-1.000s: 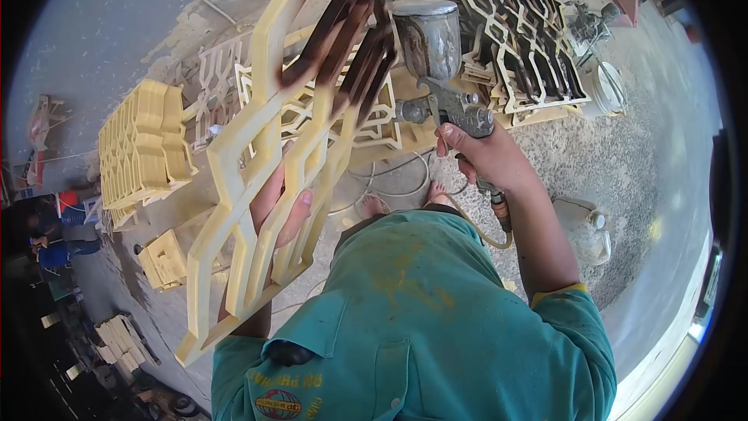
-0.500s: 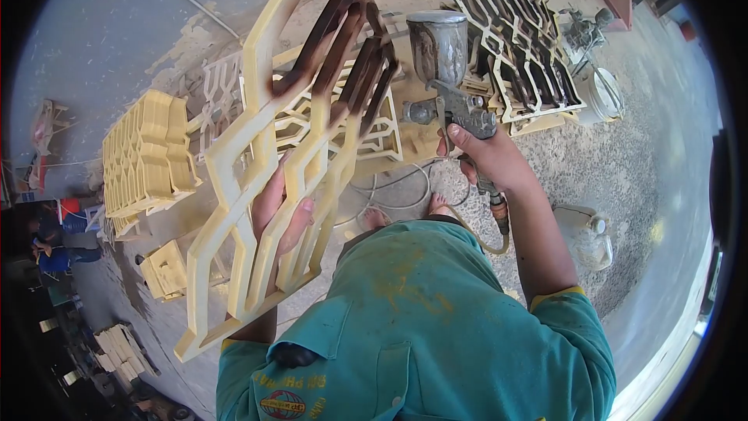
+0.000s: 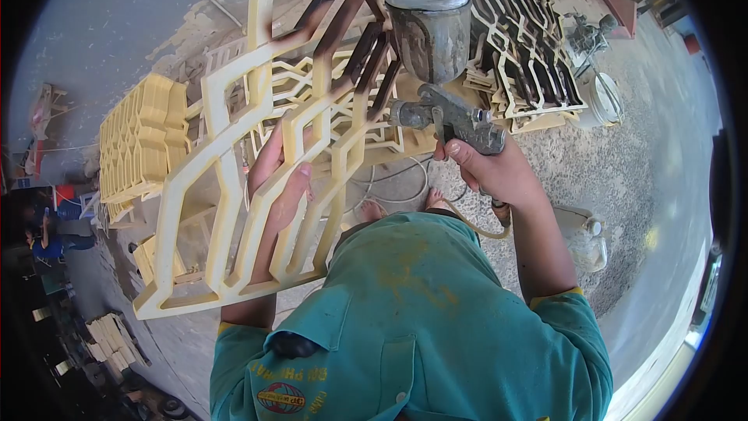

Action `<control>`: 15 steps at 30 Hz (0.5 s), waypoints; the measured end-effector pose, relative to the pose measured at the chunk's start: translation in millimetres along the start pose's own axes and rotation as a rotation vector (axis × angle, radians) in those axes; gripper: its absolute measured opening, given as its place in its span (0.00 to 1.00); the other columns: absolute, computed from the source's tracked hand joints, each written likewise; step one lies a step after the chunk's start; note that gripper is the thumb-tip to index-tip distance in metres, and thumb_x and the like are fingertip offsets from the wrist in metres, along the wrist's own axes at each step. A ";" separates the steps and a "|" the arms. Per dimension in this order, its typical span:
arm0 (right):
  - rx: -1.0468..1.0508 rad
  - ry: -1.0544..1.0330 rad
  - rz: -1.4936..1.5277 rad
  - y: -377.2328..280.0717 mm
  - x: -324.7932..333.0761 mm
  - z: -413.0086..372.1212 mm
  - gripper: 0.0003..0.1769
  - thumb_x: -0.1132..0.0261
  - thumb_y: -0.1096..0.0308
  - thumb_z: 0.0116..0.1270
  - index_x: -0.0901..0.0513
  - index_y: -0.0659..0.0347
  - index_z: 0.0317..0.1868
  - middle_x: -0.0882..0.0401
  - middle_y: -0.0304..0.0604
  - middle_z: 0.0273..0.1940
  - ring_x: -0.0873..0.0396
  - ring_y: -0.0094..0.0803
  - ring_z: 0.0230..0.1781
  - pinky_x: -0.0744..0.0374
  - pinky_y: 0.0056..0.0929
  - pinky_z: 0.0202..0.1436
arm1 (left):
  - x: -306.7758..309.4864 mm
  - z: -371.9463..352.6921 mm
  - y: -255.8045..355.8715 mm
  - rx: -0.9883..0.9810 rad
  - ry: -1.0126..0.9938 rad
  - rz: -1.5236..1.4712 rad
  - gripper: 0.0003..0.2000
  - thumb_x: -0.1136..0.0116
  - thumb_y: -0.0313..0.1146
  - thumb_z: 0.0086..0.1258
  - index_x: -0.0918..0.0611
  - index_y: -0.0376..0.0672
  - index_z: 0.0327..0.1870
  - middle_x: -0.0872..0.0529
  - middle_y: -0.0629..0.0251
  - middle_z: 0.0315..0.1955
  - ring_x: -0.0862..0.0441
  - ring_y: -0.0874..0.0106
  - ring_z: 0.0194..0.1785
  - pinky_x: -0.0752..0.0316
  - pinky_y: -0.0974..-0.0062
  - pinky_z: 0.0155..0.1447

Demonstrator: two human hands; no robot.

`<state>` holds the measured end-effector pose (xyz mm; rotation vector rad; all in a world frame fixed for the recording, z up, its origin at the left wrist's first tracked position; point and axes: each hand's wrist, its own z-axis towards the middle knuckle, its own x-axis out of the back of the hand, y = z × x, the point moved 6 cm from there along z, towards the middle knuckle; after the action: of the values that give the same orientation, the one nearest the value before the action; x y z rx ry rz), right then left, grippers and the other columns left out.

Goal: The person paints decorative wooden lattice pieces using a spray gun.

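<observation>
My left hand (image 3: 290,187) is closed around the slats of a pale wooden lattice panel (image 3: 234,126), held up and tilted at my left. Dark brown colour covers the slats at the panel's upper right end; the rest is cream. In my right hand (image 3: 505,175) is a metal spray gun (image 3: 467,121), fingers wrapped about its handle and trigger area. A stained metal cup (image 3: 428,39) sits on top of the gun. Its nozzle points left at the panel's right edge, a small way off. A hose runs from below the handle.
Cream lattice panels (image 3: 140,144) stand stacked at left. Dark-sprayed panels (image 3: 526,54) lie at the back right, beside a white bucket (image 3: 604,101). A plastic jug (image 3: 580,238) stands on the floor at right. Hose loops lie near my feet. Another person (image 3: 58,234) is at far left.
The panel has turned, its lower end swinging left and up to show more of its face. The spray gun has come nearer the camera and slightly left, its cup looking larger.
</observation>
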<state>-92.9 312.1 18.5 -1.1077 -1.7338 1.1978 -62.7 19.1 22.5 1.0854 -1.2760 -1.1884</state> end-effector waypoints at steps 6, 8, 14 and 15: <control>0.007 0.044 -0.169 6.0 -13.5 -1.0 0.20 0.28 0.58 0.67 0.16 0.66 0.49 0.15 0.39 0.35 0.22 0.24 0.33 0.24 0.27 0.41 | -4.0 12.3 2.3 0.155 0.041 0.068 0.32 0.50 0.25 0.67 0.38 0.40 0.76 0.17 0.51 0.56 0.24 0.81 0.25 0.26 0.80 0.29; 0.054 0.042 -0.202 8.9 -18.4 1.2 0.14 0.29 0.62 0.68 0.15 0.64 0.45 0.18 0.31 0.28 0.30 0.15 0.21 0.29 0.19 0.24 | -6.7 16.1 2.5 0.197 0.023 0.097 0.31 0.50 0.25 0.68 0.36 0.42 0.75 0.17 0.53 0.55 0.24 0.80 0.27 0.27 0.80 0.30; -0.026 0.005 -0.266 25.0 -31.4 3.0 0.18 0.27 0.58 0.66 0.15 0.65 0.45 0.17 0.32 0.30 0.29 0.16 0.24 0.27 0.21 0.29 | -8.1 17.6 -12.8 0.175 0.102 0.079 0.29 0.43 0.27 0.69 0.32 0.39 0.73 0.14 0.63 0.33 0.24 0.80 0.23 0.28 0.78 0.26; -0.013 0.015 -0.298 24.9 -33.6 3.7 0.18 0.27 0.58 0.66 0.15 0.65 0.46 0.17 0.33 0.30 0.27 0.17 0.26 0.26 0.22 0.32 | -7.5 17.1 -14.2 0.172 0.109 0.090 0.29 0.43 0.27 0.68 0.32 0.39 0.73 0.14 0.63 0.33 0.24 0.79 0.23 0.28 0.78 0.26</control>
<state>-78.6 284.3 -9.5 -0.8270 -1.8214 0.9929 -79.8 26.2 8.1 1.1876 -1.3462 -0.9534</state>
